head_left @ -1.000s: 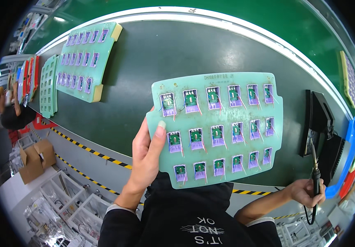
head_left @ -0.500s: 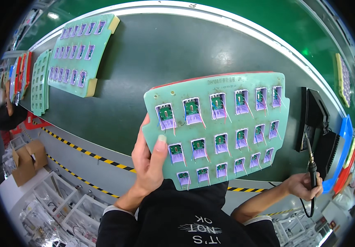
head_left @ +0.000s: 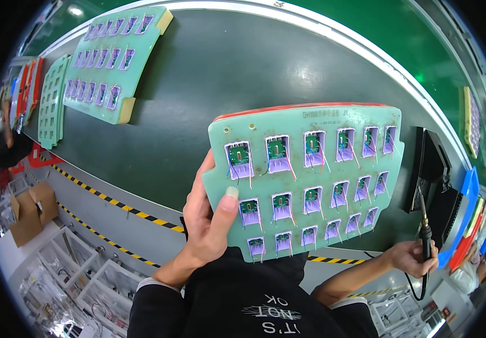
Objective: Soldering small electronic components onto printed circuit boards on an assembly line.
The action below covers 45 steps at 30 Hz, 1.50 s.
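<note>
My left hand grips the left edge of a green fixture board, its thumb lying across the front face. The board is tilted up toward me above the dark bench. Rows of purple housings sit in its slots, each with a small green circuit board and thin loose wires in red, blue and other colours. A red layer shows along its far edge. My right hand is wrapped round the black handle of a soldering iron, whose metal tip points away from me, near the black box-like units on the right.
At the far left of the bench lies a second filled green board, with a green slotted board beside it. A blue tray stands at right by the black units. People sit at both sides. A cardboard box is at lower left.
The held board and my left hand have shifted slightly right in the picture. The view has moved a little. My right hand keeps its grip on the soldering iron.
</note>
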Each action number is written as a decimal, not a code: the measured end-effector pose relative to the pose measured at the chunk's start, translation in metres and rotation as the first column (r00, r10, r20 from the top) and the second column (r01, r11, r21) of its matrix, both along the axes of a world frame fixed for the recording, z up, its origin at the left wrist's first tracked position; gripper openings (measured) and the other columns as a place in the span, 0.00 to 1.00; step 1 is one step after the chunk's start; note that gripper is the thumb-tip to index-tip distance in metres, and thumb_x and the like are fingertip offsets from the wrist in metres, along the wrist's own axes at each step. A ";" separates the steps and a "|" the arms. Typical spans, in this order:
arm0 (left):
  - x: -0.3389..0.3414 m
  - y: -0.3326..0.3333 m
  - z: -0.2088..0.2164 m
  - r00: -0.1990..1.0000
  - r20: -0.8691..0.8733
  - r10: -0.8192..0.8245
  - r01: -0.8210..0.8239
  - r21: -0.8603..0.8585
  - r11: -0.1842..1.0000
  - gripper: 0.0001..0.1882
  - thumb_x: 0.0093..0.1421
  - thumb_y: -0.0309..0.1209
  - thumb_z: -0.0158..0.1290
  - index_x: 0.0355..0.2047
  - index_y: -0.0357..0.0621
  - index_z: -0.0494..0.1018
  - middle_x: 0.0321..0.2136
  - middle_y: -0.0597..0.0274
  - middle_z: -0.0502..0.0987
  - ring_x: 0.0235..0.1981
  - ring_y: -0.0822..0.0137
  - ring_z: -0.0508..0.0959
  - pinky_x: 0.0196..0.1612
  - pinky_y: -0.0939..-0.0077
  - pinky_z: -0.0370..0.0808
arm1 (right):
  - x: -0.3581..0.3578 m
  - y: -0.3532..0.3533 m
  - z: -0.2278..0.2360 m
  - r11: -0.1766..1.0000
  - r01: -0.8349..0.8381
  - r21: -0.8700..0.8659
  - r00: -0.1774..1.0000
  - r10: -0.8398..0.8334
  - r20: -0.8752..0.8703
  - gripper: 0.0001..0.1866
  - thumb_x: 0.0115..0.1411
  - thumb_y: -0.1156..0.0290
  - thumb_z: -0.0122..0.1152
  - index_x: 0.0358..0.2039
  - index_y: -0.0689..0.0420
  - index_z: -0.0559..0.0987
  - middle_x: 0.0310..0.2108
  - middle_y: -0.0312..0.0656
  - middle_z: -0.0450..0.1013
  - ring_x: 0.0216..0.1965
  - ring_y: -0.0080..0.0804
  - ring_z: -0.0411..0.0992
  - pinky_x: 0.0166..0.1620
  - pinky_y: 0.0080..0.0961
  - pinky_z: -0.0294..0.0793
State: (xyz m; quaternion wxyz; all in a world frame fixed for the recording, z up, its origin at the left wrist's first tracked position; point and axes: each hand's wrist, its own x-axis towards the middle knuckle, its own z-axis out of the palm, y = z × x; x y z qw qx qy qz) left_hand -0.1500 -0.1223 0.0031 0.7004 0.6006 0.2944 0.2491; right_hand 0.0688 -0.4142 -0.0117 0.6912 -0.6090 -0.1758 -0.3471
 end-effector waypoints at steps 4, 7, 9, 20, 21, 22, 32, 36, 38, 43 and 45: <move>0.004 -0.004 0.010 1.000 -0.009 -0.022 0.022 -0.077 0.997 0.28 0.61 0.30 0.43 0.58 0.26 0.49 0.53 0.52 0.62 0.52 0.69 0.64 0.54 0.75 0.58 | -0.003 -0.007 0.009 0.997 0.065 0.037 0.998 -0.065 0.010 0.12 0.54 0.65 0.45 0.21 0.60 0.67 0.15 0.35 0.59 0.14 0.20 0.51 0.16 0.13 0.49; 0.004 0.003 0.001 0.999 -0.011 -0.040 0.037 -0.184 0.982 0.27 0.62 0.29 0.42 0.58 0.29 0.49 0.52 0.55 0.63 0.52 0.70 0.64 0.55 0.76 0.58 | -0.003 -0.004 -0.001 0.996 0.084 0.017 0.995 -0.085 0.042 0.12 0.54 0.66 0.46 0.20 0.61 0.67 0.13 0.33 0.53 0.13 0.18 0.48 0.21 0.16 0.46; 0.006 0.011 -0.004 1.000 0.005 -0.012 0.013 -0.320 0.947 0.26 0.63 0.30 0.42 0.58 0.31 0.51 0.51 0.56 0.65 0.50 0.71 0.66 0.54 0.76 0.61 | -0.005 -0.002 -0.014 0.992 0.128 -0.003 0.991 -0.128 0.042 0.12 0.54 0.66 0.46 0.20 0.61 0.67 0.13 0.34 0.54 0.12 0.18 0.47 0.21 0.16 0.46; 0.164 0.033 -0.001 0.976 0.215 0.047 0.013 -0.269 0.963 0.19 0.63 0.36 0.43 0.50 0.36 0.62 0.47 0.60 0.69 0.48 0.68 0.70 0.52 0.69 0.65 | -0.004 -0.010 -0.009 0.986 0.038 0.160 0.991 -0.058 0.118 0.11 0.54 0.69 0.47 0.19 0.61 0.67 0.10 0.35 0.58 0.11 0.20 0.52 0.16 0.18 0.49; 0.185 0.035 -0.009 0.966 0.256 0.035 0.046 -0.303 0.952 0.19 0.64 0.35 0.40 0.51 0.37 0.59 0.49 0.58 0.67 0.50 0.65 0.68 0.51 0.66 0.66 | -0.005 -0.011 -0.009 0.981 0.020 0.193 0.994 -0.040 0.099 0.11 0.54 0.69 0.48 0.19 0.61 0.67 0.10 0.35 0.58 0.11 0.20 0.52 0.16 0.18 0.49; 0.205 0.033 -0.007 0.957 0.286 0.051 0.039 -0.303 0.952 0.19 0.64 0.35 0.39 0.52 0.38 0.58 0.50 0.57 0.66 0.51 0.64 0.68 0.51 0.63 0.66 | -0.005 -0.009 -0.011 0.972 -0.008 0.236 0.997 -0.011 0.081 0.11 0.54 0.69 0.48 0.19 0.61 0.67 0.10 0.35 0.59 0.11 0.19 0.53 0.16 0.17 0.50; 0.398 0.040 -0.069 0.823 0.566 -0.044 0.285 -0.346 0.894 0.23 0.62 0.24 0.37 0.58 0.37 0.51 0.56 0.51 0.58 0.57 0.54 0.60 0.58 0.56 0.60 | -0.008 -0.026 0.001 0.992 0.051 -0.113 0.999 -0.050 0.004 0.09 0.49 0.72 0.48 0.19 0.53 0.78 0.10 0.34 0.64 0.12 0.29 0.64 0.16 0.25 0.61; 0.381 0.062 -0.057 0.901 0.392 -0.186 0.321 -0.312 0.894 0.23 0.61 0.27 0.41 0.55 0.32 0.54 0.55 0.49 0.60 0.55 0.57 0.62 0.59 0.63 0.59 | -0.012 -0.023 0.008 0.995 -0.101 0.000 0.995 0.101 -0.004 0.03 0.47 0.78 0.51 0.21 0.60 0.74 0.15 0.41 0.69 0.13 0.33 0.66 0.18 0.26 0.65; 0.365 0.048 -0.040 0.886 0.299 -0.355 0.441 -0.303 0.845 0.25 0.60 0.29 0.42 0.56 0.32 0.51 0.53 0.48 0.59 0.54 0.56 0.62 0.59 0.65 0.61 | -0.017 -0.028 0.008 0.992 -0.126 0.033 0.992 0.126 -0.015 0.04 0.48 0.79 0.50 0.21 0.62 0.74 0.15 0.42 0.70 0.14 0.33 0.68 0.20 0.25 0.66; 0.356 0.045 -0.011 0.833 0.287 -0.474 0.546 -0.565 0.618 0.26 0.63 0.35 0.32 0.56 0.29 0.47 0.52 0.35 0.59 0.55 0.45 0.61 0.59 0.63 0.62 | -0.023 -0.029 0.013 0.995 -0.096 0.003 0.995 0.096 -0.024 0.05 0.51 0.77 0.50 0.22 0.63 0.74 0.18 0.43 0.72 0.18 0.32 0.70 0.23 0.23 0.68; 0.354 0.036 0.005 0.833 0.157 -0.531 0.449 -0.752 0.482 0.29 0.65 0.40 0.27 0.56 0.25 0.45 0.52 0.28 0.57 0.54 0.41 0.62 0.56 0.63 0.66 | -0.020 -0.026 0.010 0.991 -0.122 0.055 0.992 0.124 -0.038 0.05 0.51 0.77 0.51 0.22 0.64 0.74 0.19 0.43 0.72 0.18 0.31 0.70 0.23 0.23 0.68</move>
